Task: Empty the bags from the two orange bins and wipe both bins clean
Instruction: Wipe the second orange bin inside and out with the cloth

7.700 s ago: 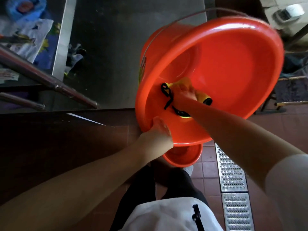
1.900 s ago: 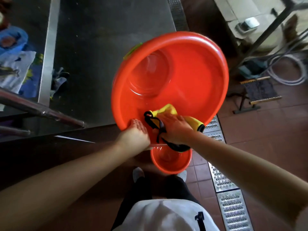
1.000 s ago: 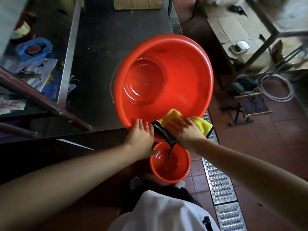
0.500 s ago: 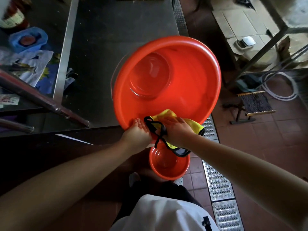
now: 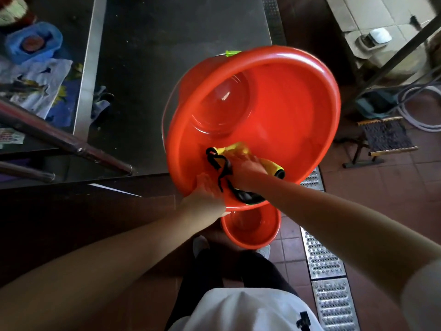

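a: the right hand [image 5: 245,172] lies on the yellow cloth [image 5: 267,164] with the fingers bent over it, and it presses the cloth on the inner wall of the big orange bin [image 5: 286,111], close to the near rim.

b: and the left hand [image 5: 205,197]?

a: just beside the right one. it grips that same rim and holds the bin tilted toward the person.

b: how to wipe well?

a: i think: keep the cloth flat and turn the bin with the left hand, so every part of the wall gets wiped.

b: what is around the hands?

a: under them the small orange bin [image 5: 250,231] stands on the tiled floor [image 5: 372,185]. past the hands, the big bin seems to rest on the dark worktop [image 5: 167,56]. a metal drain grate [image 5: 322,256] runs to the right.
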A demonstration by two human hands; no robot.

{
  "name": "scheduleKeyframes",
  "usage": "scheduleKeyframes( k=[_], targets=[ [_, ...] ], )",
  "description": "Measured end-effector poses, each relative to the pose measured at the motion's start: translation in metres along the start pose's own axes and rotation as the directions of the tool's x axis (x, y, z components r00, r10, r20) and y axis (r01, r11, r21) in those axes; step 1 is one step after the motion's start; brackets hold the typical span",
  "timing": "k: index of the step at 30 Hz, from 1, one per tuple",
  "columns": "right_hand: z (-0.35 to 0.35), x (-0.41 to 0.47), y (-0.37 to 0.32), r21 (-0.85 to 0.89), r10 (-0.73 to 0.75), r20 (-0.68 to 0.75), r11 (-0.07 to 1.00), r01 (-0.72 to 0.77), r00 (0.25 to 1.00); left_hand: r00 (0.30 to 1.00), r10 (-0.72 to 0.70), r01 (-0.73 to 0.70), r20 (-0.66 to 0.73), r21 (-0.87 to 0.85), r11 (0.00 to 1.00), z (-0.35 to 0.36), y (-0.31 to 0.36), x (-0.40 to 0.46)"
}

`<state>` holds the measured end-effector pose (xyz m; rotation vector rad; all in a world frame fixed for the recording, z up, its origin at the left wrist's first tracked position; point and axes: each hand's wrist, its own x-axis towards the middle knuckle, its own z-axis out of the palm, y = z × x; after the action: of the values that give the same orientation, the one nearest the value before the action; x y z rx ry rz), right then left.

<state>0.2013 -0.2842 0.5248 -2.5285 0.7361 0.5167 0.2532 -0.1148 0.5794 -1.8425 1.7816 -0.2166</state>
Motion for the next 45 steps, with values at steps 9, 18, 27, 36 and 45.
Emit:
scheduleKeyframes(
  k=[9, 18, 27, 36, 45],
  targets=[
    [0.016, 0.045, -0.013, 0.053, 0.211, -0.092, 0.977, -0.207, 0.973, 1.0, -0.004, 0.004, -0.003, -0.048, 0.999, 0.016, 0.018, 0.008],
    [-0.01, 0.082, 0.02, 0.018, 0.211, -0.257, 0.977, -0.214, 0.943, 0.996, -0.042, 0.05, 0.075, -0.113, 0.992, 0.007, 0.018, 0.007],
    [-0.026, 0.084, 0.012, 0.141, 0.209, -0.197, 0.973, -0.183, 0.958, 1.0, -0.011, 0.01, -0.003, -0.097, 0.995, 0.0, 0.006, 0.007],
    [-0.007, 0.031, 0.012, -0.055, 0.098, -0.082, 0.993, -0.103, 0.992, 0.994, 0.006, 0.012, 0.113, -0.158, 0.987, -0.004, 0.008, 0.012],
    [0.008, -0.093, 0.022, -0.147, 0.026, -0.01, 0.989, -0.027, 1.0, 0.98, 0.036, -0.023, 0.198, -0.067, 0.997, -0.011, 0.006, 0.011]
  ],
)
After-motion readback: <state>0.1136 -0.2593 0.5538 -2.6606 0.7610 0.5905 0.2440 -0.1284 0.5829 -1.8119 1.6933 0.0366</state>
